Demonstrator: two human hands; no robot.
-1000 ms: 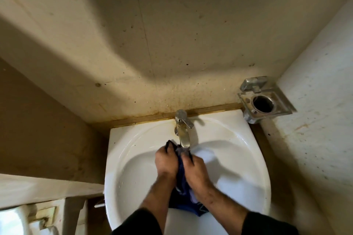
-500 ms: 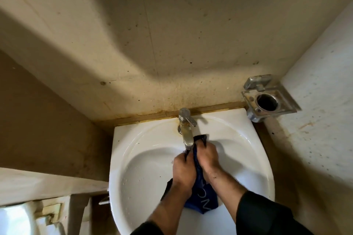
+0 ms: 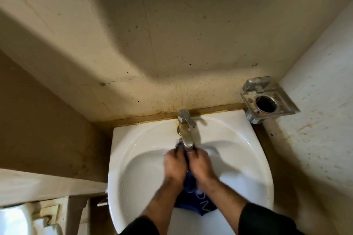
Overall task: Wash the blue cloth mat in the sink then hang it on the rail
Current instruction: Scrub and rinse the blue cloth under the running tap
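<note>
Pale letters on the blue cloth mat (image 3: 198, 205) (partly folded under) are too blurred to read.

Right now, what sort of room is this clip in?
Most likely a small bathroom or washroom: a white ceramic sink with a metal tap set against stained walls, and an empty metal holder fixed on the wall beside it.

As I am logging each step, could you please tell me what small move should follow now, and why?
Probably keep rubbing the blue cloth mat between both hands under the metal tap's spout: the left hand and right hand grip it bunched over the white ceramic sink, and no rail is in view.
</note>
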